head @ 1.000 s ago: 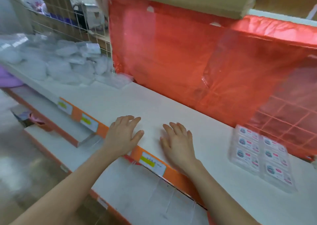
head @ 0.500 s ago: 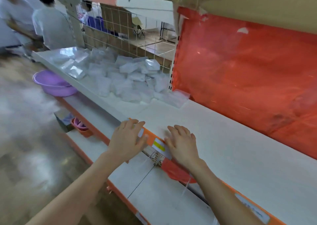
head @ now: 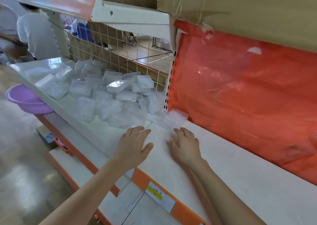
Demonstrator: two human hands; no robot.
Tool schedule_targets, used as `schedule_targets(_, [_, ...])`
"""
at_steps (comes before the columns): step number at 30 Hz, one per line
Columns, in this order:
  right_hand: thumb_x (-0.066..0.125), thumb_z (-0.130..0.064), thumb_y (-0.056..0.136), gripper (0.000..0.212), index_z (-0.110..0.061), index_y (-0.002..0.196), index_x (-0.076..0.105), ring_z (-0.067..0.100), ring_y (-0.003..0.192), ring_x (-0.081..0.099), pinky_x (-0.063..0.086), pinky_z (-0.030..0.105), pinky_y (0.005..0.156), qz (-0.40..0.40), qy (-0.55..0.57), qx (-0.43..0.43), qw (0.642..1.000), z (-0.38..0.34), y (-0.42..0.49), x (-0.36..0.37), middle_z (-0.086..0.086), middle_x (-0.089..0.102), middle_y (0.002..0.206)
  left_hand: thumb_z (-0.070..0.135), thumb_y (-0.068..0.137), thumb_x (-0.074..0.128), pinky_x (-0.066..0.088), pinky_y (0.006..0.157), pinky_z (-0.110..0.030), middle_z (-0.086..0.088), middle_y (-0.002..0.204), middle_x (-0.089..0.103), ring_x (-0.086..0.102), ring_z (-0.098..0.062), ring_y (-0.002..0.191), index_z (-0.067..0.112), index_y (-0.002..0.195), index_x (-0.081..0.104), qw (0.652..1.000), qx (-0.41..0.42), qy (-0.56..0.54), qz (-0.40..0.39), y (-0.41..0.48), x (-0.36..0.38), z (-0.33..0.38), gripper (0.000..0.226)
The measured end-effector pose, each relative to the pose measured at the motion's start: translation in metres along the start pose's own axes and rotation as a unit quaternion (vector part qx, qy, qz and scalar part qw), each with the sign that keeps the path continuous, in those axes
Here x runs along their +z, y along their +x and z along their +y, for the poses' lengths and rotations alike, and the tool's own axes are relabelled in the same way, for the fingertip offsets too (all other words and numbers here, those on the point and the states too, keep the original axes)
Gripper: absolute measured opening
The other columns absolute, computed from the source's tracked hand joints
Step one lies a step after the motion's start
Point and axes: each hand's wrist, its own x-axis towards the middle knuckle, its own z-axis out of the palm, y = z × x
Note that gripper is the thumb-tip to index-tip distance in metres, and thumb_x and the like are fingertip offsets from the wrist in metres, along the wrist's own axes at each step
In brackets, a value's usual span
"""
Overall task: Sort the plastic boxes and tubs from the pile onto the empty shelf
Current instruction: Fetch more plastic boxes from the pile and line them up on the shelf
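— Plastic boxes and tubs (head: 106, 94) lie heaped on the left board of the white shelving, clear and white ones tipped over each other against the wire grid (head: 109, 53). What do we see inside them?
— Several look wrapped in film, and we cannot make out any contents. One clear box (head: 175, 117) sits at the heap's right edge, at the foot of the red plastic sheet (head: 248, 96).
— And our hands?
— In the head view, our left hand (head: 132, 146) is palm down over the seam between the two boards, just beside the heap. Our right hand (head: 185, 147) is over the white shelf (head: 240, 164) in front of the red sheet, fingertips near that clear box. The fingers of both are spread and relaxed, holding nothing. We cannot tell whether the palms touch the board.
— Around us?
— A purple basin (head: 25, 99) juts out below the heap's board, cardboard (head: 248, 7) hangs overhead, and a yellow-and-white label (head: 159, 195) sits on the orange edge strip. A person (head: 36, 36) stands beyond the far end, partly cut off by the upper shelf.
— Hard to read?
— The heap's back rows blur together, and the shelf runs out of frame to the right.
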Motion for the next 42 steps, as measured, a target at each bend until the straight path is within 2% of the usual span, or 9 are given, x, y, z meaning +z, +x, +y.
schedule_targets(11, [0.037,-0.03,0.095,0.055,-0.019,0.146,0.019,0.026,0.141,0.009,0.017,0.046,0.11,-0.026,-0.031,-0.007,0.999,0.014,0.066,0.017,0.009,0.01,0.155,0.06,0.067,0.002,0.03,0.104,-0.034,0.001,0.142,0.036,0.032,-0.021,0.131,0.023,0.138,0.04,1.0,-0.011,0.01,-0.016,0.046,0.017,0.002,0.089])
schedule_targets(16, [0.039,-0.023,0.088,0.047,-0.013,0.134,0.041,0.032,0.125,0.035,0.027,0.035,0.1,0.036,-0.028,-0.051,0.998,0.014,0.058,0.022,0.013,0.038,0.134,0.046,0.077,0.035,0.053,0.074,-0.041,-0.006,0.112,0.063,0.062,-0.03,0.1,0.015,0.111,0.064,0.999,-0.004,-0.006,-0.034,0.059,0.02,0.0,0.055])
schedule_targets(20, [0.043,-0.021,0.093,0.036,-0.014,0.127,0.052,0.028,0.114,0.044,0.035,0.029,0.093,0.018,0.15,-0.008,0.989,0.02,0.055,0.012,0.011,0.051,0.122,0.052,0.078,0.029,0.042,0.096,-0.038,-0.002,0.133,0.049,0.045,-0.023,0.123,0.018,0.131,0.05,0.999,0.026,-0.043,-0.009,0.065,0.027,0.008,0.066])
schedule_targets(22, [0.045,-0.023,0.091,0.022,-0.017,0.101,0.064,0.022,0.091,0.053,0.041,0.027,0.073,0.01,0.351,0.084,0.932,0.021,0.055,0.002,0.004,0.06,0.099,0.045,0.087,0.043,0.033,0.103,-0.032,0.001,0.14,0.039,0.036,-0.019,0.129,0.019,0.138,0.04,0.997,0.016,-0.079,-0.008,0.069,0.029,0.011,0.057])
schedule_targets(24, [0.048,-0.024,0.085,0.017,-0.016,0.08,0.061,0.02,0.069,0.052,0.04,0.026,0.057,-0.02,0.54,0.196,0.818,0.022,0.056,-0.008,0.004,0.06,0.079,0.032,0.089,0.054,0.027,0.103,-0.024,0.001,0.141,0.036,0.033,-0.017,0.13,0.018,0.141,0.034,0.991,0.016,-0.13,-0.014,0.074,0.031,0.016,0.057])
schedule_targets(28, [0.039,-0.021,0.092,0.023,-0.007,0.091,0.058,0.025,0.059,0.062,0.043,0.018,0.043,-0.134,0.719,0.284,0.62,0.026,0.046,-0.021,0.012,0.067,0.073,0.025,0.086,0.062,0.032,0.086,-0.017,0.005,0.134,0.039,0.042,-0.012,0.123,0.021,0.141,0.03,0.964,-0.019,-0.262,-0.031,0.081,0.03,0.028,0.064])
schedule_targets(32, [0.034,-0.024,0.091,0.031,-0.01,0.092,0.062,0.025,0.057,0.065,0.04,0.022,0.055,-0.168,0.727,0.271,0.609,0.032,0.04,-0.019,0.012,0.069,0.074,0.021,0.08,0.07,0.04,0.074,-0.01,0.032,0.102,0.048,0.053,0.007,0.098,0.04,0.113,0.035,0.922,-0.041,-0.381,-0.052,0.082,0.028,0.038,0.052])
schedule_targets(37, [0.038,-0.026,0.088,0.03,-0.01,0.084,0.064,0.024,0.058,0.063,0.039,0.027,0.062,-0.177,0.73,0.261,0.606,0.032,0.033,-0.02,0.012,0.069,0.073,0.024,0.067,0.077,0.038,0.08,-0.012,0.024,0.112,0.05,0.05,0.006,0.103,0.029,0.129,0.038,0.914,-0.02,-0.399,-0.075,0.078,0.025,0.038,0.074])
schedule_targets(42, [0.049,-0.019,0.087,0.022,-0.005,0.098,0.062,0.029,0.071,0.064,0.043,0.043,0.09,-0.136,0.803,0.199,0.544,0.02,0.025,-0.008,0.014,0.07,0.083,0.012,0.085,0.065,0.043,0.053,-0.004,0.015,0.08,0.064,0.059,0.014,0.063,0.032,0.092,0.048,0.828,-0.078,-0.546,-0.1,0.072,0.018,0.055,0.027])
